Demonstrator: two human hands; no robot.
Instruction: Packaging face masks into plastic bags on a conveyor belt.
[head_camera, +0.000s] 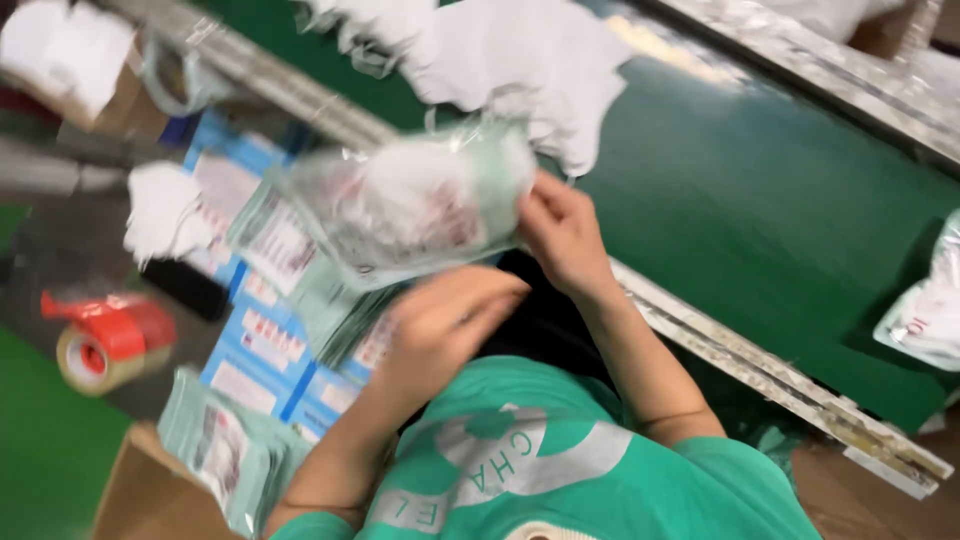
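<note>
Green conveyor belt (760, 200), one clear packet (400, 200), two hands (560, 235)

Open green belt (760, 210) to the right, white masks (520, 50) heaped ahead, stacked packets (260, 330) and seemingly a tape dispenser (105, 340) crowding left

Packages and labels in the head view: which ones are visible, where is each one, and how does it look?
Clear plastic pouch: held up in both hands, centre; see-through, white contents, pale green and red print.
Stack of pouches: lower left, on a brown cardboard box; pale green, flat.
Blue and white cartons: left of centre, rectangular.
Sealed pouch: right edge, on the green conveyor belt; white, red marks.
</note>
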